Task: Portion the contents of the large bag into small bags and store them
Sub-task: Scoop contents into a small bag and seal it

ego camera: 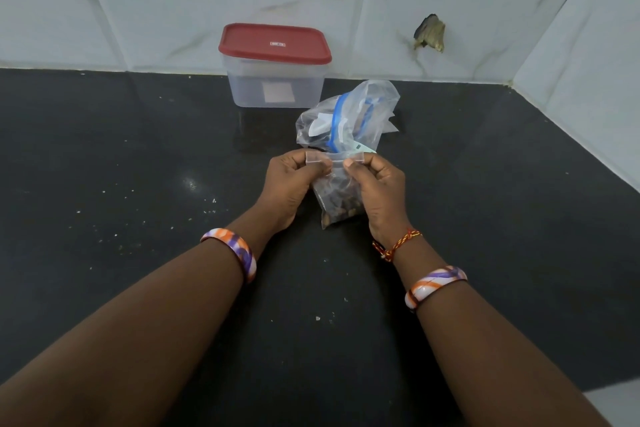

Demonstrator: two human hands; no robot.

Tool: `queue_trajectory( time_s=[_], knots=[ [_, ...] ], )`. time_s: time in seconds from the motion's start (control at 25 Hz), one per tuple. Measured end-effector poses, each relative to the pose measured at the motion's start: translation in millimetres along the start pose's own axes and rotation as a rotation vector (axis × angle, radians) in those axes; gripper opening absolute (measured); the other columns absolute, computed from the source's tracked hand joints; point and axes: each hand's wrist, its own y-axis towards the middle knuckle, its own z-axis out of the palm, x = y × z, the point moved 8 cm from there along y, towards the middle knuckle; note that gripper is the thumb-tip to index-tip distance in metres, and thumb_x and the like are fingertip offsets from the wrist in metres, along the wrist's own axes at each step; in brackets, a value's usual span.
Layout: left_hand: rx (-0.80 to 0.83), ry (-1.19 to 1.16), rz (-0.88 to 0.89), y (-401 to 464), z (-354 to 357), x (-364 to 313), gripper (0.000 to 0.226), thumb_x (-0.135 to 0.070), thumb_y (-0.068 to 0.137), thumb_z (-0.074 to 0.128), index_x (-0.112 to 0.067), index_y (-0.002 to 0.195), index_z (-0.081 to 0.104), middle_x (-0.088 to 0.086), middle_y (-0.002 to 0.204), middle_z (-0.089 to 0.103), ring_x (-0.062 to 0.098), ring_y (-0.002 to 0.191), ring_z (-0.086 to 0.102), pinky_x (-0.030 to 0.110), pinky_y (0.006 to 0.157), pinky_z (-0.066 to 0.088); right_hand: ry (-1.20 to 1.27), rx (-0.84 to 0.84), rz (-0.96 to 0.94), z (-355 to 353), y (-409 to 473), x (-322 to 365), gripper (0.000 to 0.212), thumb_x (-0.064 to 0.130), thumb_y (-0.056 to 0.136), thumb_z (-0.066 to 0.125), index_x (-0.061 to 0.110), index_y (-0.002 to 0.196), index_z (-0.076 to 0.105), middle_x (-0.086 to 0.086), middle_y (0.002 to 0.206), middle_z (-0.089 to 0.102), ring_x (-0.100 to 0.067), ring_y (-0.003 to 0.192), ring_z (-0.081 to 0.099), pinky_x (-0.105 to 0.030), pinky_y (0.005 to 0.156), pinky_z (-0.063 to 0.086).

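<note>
A small clear bag (pixel 337 199) with dark brown pieces in its lower half stands on the black counter between my hands. My left hand (pixel 289 187) pinches the left end of its top strip, and my right hand (pixel 379 189) pinches the right end. Just behind it lies the large clear bag (pixel 349 114) with a blue zip strip, crumpled and tilted. A clear plastic container (pixel 273 83) with a red lid, shut, stands further back against the wall.
The black counter (pixel 138 184) runs back to a pale marble wall and a side wall on the right. Small crumbs are scattered over the counter. A broken patch (pixel 429 33) shows in the back wall.
</note>
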Motion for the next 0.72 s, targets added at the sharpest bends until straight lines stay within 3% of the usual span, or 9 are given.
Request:
queue_trajectory(
  time_s=[0.12, 0.28, 0.52, 0.72],
  knots=[
    [-0.009, -0.012, 0.011, -0.5, -0.7, -0.2, 0.012, 0.003, 0.084, 0.061, -0.007, 0.083, 0.068, -0.002, 0.069, 0.073, 0.008, 0.067, 0.069, 0.022, 0.066, 0.057, -0.033, 0.011, -0.003, 0.7, -0.1, -1.6, 0.007, 0.009, 0.084, 0.065, 0.015, 0.083, 0.068, 0.005, 0.076, 0.067, 0.000, 0.067, 0.065, -0.018, 0.065, 0.056],
    [-0.012, -0.065, 0.007, -3.0, -2.8, -0.1, 0.013, 0.006, 0.083, 0.060, -0.004, 0.086, 0.067, -0.002, 0.068, 0.074, 0.008, 0.066, 0.070, 0.022, 0.070, 0.059, -0.028, 0.002, -0.049, -1.6, -1.5, 1.9, 0.014, 0.004, 0.082, 0.066, 0.003, 0.096, 0.068, 0.003, 0.077, 0.068, 0.003, 0.065, 0.066, -0.014, 0.063, 0.054],
    [-0.012, -0.016, -0.011, -4.2, -2.1, 0.3, 0.010, 0.000, 0.085, 0.061, -0.007, 0.085, 0.068, 0.007, 0.082, 0.071, 0.017, 0.077, 0.068, 0.031, 0.076, 0.058, 0.013, 0.011, -0.014, -2.0, -0.9, -2.0, 0.009, 0.005, 0.081, 0.067, 0.006, 0.090, 0.070, 0.000, 0.079, 0.068, -0.008, 0.074, 0.066, -0.025, 0.072, 0.057],
    [-0.043, 0.016, 0.011, -5.8, -1.0, -2.7, 0.011, 0.002, 0.084, 0.061, -0.006, 0.083, 0.069, 0.001, 0.074, 0.071, 0.010, 0.069, 0.069, 0.023, 0.067, 0.057, 0.029, -0.003, 0.017, -3.4, 1.3, -7.2, 0.011, 0.007, 0.082, 0.066, 0.005, 0.091, 0.071, -0.005, 0.084, 0.069, -0.019, 0.084, 0.067, -0.033, 0.077, 0.058]
  ],
)
